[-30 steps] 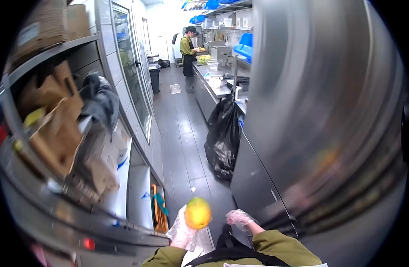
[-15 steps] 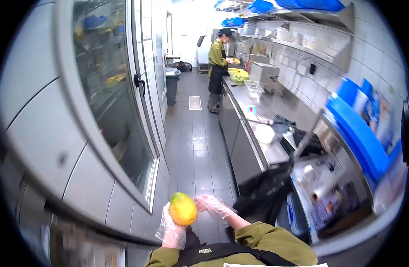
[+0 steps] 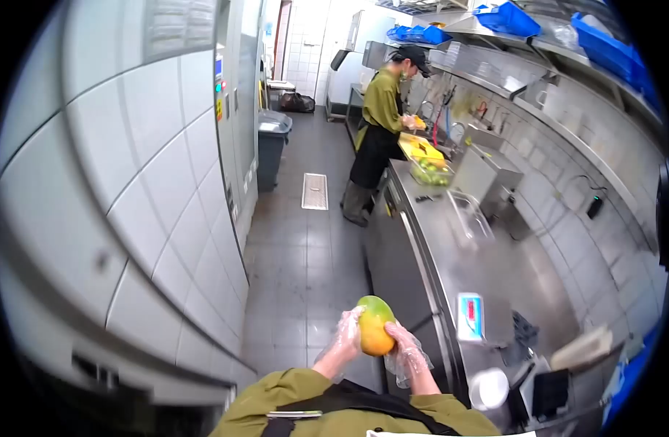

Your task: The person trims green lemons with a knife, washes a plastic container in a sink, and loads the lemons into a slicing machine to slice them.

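Observation:
A green and yellow-orange mango point(image 3: 377, 326) is held up in front of my body. My left hand point(image 3: 347, 333), in a clear plastic glove, grips it from the left side. On the other side my right hand point(image 3: 405, 347), gloved the same way, has its fingers wrapped against the fruit. Both palms are hidden behind or beside the mango. To the right of my hands runs a steel counter point(image 3: 465, 269) with a kitchen scale point(image 3: 470, 317) and a white bowl point(image 3: 489, 388) on it.
Further down the aisle a person point(image 3: 384, 109) works at the counter beside a yellow cutting board point(image 3: 422, 148). A clear container of green fruit point(image 3: 431, 172) and an empty clear tub point(image 3: 469, 215) stand nearer. A grey bin point(image 3: 272, 146) and white tiled wall point(image 3: 160, 189) line the left.
I have moved forward along the aisle, past the glass door. The mango was in my left hand with the right hand apart from it; now both hands hold it.

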Demonstrator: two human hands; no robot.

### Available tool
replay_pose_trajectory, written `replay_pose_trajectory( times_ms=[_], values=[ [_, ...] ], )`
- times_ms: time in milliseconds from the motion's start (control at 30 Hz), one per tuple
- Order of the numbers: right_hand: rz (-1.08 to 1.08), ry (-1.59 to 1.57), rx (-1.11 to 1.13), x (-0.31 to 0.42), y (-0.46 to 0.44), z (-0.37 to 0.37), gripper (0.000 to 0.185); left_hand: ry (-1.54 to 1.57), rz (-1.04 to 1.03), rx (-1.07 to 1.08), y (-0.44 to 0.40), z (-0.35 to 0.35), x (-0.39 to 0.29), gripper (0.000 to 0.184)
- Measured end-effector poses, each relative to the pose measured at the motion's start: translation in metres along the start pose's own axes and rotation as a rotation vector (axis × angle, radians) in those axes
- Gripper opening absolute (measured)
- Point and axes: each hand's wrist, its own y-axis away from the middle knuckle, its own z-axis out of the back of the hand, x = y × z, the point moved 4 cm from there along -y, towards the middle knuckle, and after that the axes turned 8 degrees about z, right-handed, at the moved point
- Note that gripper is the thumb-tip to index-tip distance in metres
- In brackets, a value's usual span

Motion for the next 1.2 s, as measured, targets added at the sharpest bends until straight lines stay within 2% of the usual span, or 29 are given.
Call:
replay_pose_trajectory(
  times_ms=[33,100,167,233,267,300,367,500,567,667,767,800,833,900,967,1033,1100,1200],
  values=[
    [-0.021,-0.035,-0.035,-0.024,-0.054,0.026,0.036,0.065,0.186,-0.067,-0.038,0.000,-0.011,0.037],
    [-0.073,-0.069,-0.053,-0.023,-0.140,0.028,0.041,0.160,0.215,-0.011,-0.128,0.005,-0.038,0.031],
    [-0.255,-0.241,0.098,-0.008,-0.230,-0.008,0.041,0.294,0.141,-0.046,-0.188,0.009,-0.098,0.027],
    [-0.298,-0.333,0.230,0.007,-0.329,-0.045,0.041,0.173,-0.076,0.083,-0.288,0.038,-0.128,0.027],
    [-0.317,-0.388,0.291,0.009,-0.373,-0.057,0.041,0.139,-0.061,0.058,-0.315,0.038,-0.156,0.027],
    [-0.286,-0.441,0.364,0.007,-0.422,-0.064,0.042,0.072,-0.196,0.079,-0.357,0.043,-0.173,0.025],
    [-0.222,-0.462,0.224,0.008,-0.511,-0.069,0.042,-0.037,-0.225,0.019,-0.440,0.035,-0.208,0.023],
    [-0.068,-0.514,0.084,0.045,-0.654,-0.040,0.042,-0.165,-0.237,0.164,-0.618,-0.018,-0.250,0.021],
    [0.053,-0.492,-0.034,0.093,-0.699,-0.022,0.043,-0.200,-0.150,0.313,-0.672,-0.080,-0.275,0.020],
    [0.232,-0.546,-0.235,0.141,-0.767,0.034,0.045,-0.114,0.171,0.455,-0.772,-0.156,-0.253,0.024],
    [0.344,-0.625,-0.360,0.160,-0.839,0.102,0.046,-0.114,0.301,0.603,-0.845,-0.220,-0.234,0.025],
    [0.392,-0.605,-0.436,0.159,-0.855,0.120,0.048,-0.263,0.067,0.684,-0.870,-0.234,-0.228,0.023],
    [0.464,-0.574,-0.496,0.181,-0.876,0.131,0.050,-0.116,0.399,0.622,-0.908,-0.247,-0.208,0.019],
    [0.493,-0.698,-0.387,0.204,-0.913,0.151,0.045,-0.244,0.496,0.550,-0.936,-0.269,-0.222,0.018],
    [0.544,-0.748,-0.359,0.256,-0.944,0.166,0.044,-0.308,0.492,0.521,-0.979,-0.278,-0.230,0.018],
    [0.660,-0.755,-0.497,0.289,-0.991,0.225,0.045,-0.276,0.544,0.492,-1.019,-0.289,-0.241,0.017],
    [0.988,-0.659,-0.666,0.345,-1.030,0.282,0.043,-0.264,0.592,0.487,-1.061,-0.294,-0.240,0.017],
    [0.956,-0.431,-0.982,0.408,-1.045,0.355,0.043,-0.402,0.607,0.565,-1.098,-0.307,-0.232,0.020]
  ],
)
